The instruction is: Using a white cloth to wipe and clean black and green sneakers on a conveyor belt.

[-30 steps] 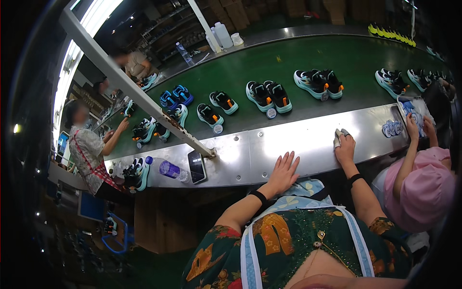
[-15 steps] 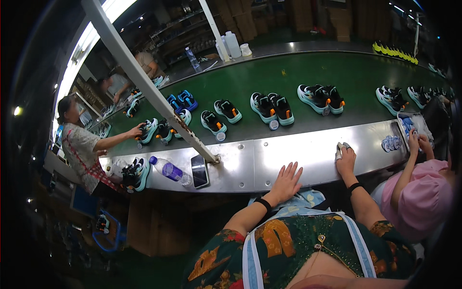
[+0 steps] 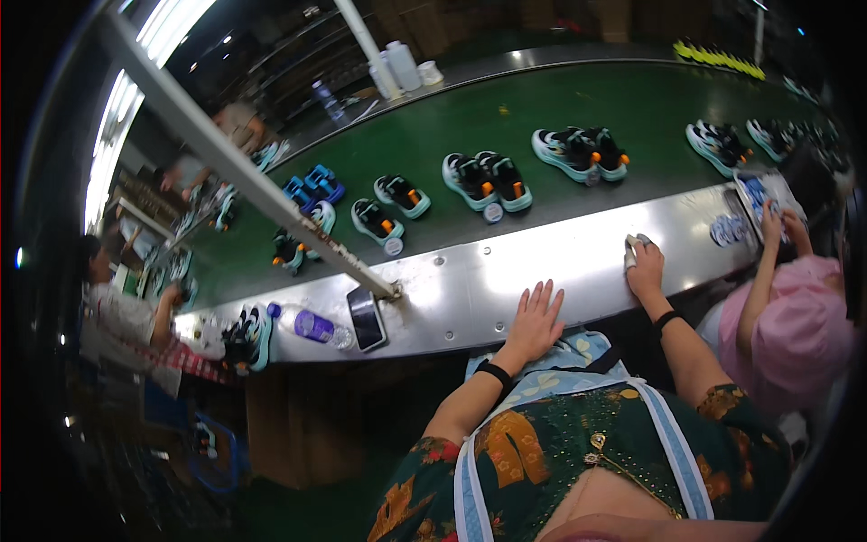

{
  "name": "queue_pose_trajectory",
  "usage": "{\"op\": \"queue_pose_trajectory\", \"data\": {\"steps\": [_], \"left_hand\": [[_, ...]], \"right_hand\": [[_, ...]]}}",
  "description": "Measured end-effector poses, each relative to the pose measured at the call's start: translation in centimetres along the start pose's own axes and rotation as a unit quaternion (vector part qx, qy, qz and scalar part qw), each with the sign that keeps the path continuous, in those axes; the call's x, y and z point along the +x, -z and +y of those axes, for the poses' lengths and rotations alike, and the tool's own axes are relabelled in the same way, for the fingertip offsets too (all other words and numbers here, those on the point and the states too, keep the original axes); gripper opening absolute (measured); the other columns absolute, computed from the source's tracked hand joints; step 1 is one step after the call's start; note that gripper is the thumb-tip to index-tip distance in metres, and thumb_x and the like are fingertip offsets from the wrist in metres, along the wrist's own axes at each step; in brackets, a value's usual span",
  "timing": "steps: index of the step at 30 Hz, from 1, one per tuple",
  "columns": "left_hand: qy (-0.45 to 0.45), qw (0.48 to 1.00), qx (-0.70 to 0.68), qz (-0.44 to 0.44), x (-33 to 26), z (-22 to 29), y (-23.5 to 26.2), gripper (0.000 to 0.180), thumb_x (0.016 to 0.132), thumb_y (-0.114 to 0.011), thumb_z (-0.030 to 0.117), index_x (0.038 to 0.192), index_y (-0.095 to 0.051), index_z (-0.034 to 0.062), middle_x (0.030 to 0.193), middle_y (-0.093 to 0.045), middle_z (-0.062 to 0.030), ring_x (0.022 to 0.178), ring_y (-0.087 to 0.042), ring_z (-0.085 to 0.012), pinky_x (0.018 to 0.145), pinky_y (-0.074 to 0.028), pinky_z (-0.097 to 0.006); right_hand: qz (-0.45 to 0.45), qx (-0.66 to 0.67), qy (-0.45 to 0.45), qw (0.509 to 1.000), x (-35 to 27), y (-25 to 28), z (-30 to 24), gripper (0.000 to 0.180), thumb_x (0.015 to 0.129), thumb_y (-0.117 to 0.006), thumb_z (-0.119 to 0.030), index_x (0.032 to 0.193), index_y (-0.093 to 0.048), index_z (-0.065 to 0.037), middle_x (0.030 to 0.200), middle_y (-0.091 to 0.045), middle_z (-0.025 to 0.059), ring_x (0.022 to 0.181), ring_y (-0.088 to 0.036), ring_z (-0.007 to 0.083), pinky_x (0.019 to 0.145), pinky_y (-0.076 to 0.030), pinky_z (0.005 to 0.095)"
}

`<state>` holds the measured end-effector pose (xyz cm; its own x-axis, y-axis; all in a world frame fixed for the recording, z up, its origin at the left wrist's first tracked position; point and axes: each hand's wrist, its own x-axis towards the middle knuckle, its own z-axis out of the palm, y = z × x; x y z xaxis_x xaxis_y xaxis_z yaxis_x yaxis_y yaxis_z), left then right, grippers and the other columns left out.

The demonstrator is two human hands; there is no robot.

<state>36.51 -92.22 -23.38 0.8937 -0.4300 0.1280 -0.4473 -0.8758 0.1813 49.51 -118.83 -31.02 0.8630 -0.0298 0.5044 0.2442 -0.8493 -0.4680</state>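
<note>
My left hand [image 3: 535,323] lies flat on the metal ledge near its front edge, palm down, fingers spread, holding nothing. Farther right, my right hand [image 3: 645,268] rests on the same metal ledge [image 3: 569,271] with its fingers bent forward and somewhat apart. Pale and grey coverings show on the thumb and a fingertip, and no held object can be made out. Beyond the ledge, on the green conveyor belt, stand a pair of black, white and mint sneakers [image 3: 486,182] with orange heel tabs and round tags, and another such pair [image 3: 581,154] to their right.
A phone [image 3: 366,319], a purple-labelled bottle [image 3: 311,325] and a sneaker pair [image 3: 248,339] lie left. A slanted post [image 3: 262,185] crosses there. Clear round stickers [image 3: 728,229] and a bin [image 3: 757,194] are right, by a person in pink [image 3: 795,312]. Another person [image 3: 135,312] works left.
My view has shifted, so the scene sits a little higher and farther left. Both my hands stay on the ledge. The person at left has drawn a hand back from the sneakers.
</note>
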Motion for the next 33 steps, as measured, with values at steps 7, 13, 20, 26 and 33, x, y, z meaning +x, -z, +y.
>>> {"op": "queue_pose_trajectory", "data": {"steps": [7, 13, 20, 26, 33], "left_hand": [[-0.012, 0.999, 0.022, -0.029, 1.2, 0.6, -0.2, 0.063, 0.090, -0.052, 0.035, 0.143, -0.036, 0.0050, 0.149, -0.029, -0.0237, 0.138, -0.026, -0.0401, 0.113, -0.018, -0.053], [-0.016, 0.998, 0.051, -0.024, 1.6, 1.2, -0.9, 0.060, 0.092, -0.051, 0.034, 0.142, -0.038, 0.0033, 0.147, -0.031, -0.0249, 0.137, -0.028, -0.0402, 0.112, -0.018, -0.054], [-0.031, 0.998, 0.048, -0.021, 1.8, 1.4, -0.8, 0.059, 0.092, -0.050, 0.034, 0.141, -0.038, 0.0029, 0.146, -0.033, -0.0259, 0.137, -0.027, -0.0411, 0.112, -0.018, -0.054], [-0.023, 0.998, 0.048, -0.018, 1.7, 0.9, -0.5, 0.059, 0.092, -0.050, 0.034, 0.141, -0.038, 0.0035, 0.146, -0.033, -0.0264, 0.136, -0.028, -0.0413, 0.111, -0.019, -0.055], [-0.023, 0.999, 0.030, 0.005, 2.0, 1.6, -0.4, 0.057, 0.090, -0.052, 0.032, 0.139, -0.042, 0.0045, 0.145, -0.035, -0.0257, 0.135, -0.030, -0.0412, 0.110, -0.021, -0.055]], "right_hand": [[0.063, 0.036, 0.015, 0.997, 0.7, 0.9, 0.1, 0.024, 0.081, -0.061, -0.009, 0.105, -0.063, -0.009, 0.104, -0.062, 0.0154, 0.101, -0.057, 0.0347, 0.089, -0.043, 0.0444], [0.038, 0.046, -0.018, 0.998, 0.5, 1.1, 0.9, 0.025, 0.084, -0.058, -0.011, 0.109, -0.062, -0.008, 0.112, -0.058, 0.0144, 0.109, -0.052, 0.0313, 0.097, -0.038, 0.0428], [-0.004, 0.037, -0.036, 0.999, 0.3, 2.2, 0.7, 0.028, 0.088, -0.055, -0.014, 0.115, -0.061, -0.009, 0.114, -0.057, 0.0133, 0.112, -0.049, 0.0291, 0.100, -0.034, 0.0411], [-0.014, 0.027, -0.038, 0.999, 0.8, 2.1, 0.0, 0.029, 0.088, -0.054, -0.015, 0.115, -0.061, -0.009, 0.116, -0.057, 0.0130, 0.113, -0.049, 0.0285, 0.101, -0.034, 0.0409], [-0.022, 0.018, -0.035, 0.999, 1.1, 3.5, 0.2, 0.027, 0.089, -0.055, -0.015, 0.114, -0.061, -0.009, 0.116, -0.057, 0.0123, 0.112, -0.049, 0.0282, 0.100, -0.035, 0.0408]]}}
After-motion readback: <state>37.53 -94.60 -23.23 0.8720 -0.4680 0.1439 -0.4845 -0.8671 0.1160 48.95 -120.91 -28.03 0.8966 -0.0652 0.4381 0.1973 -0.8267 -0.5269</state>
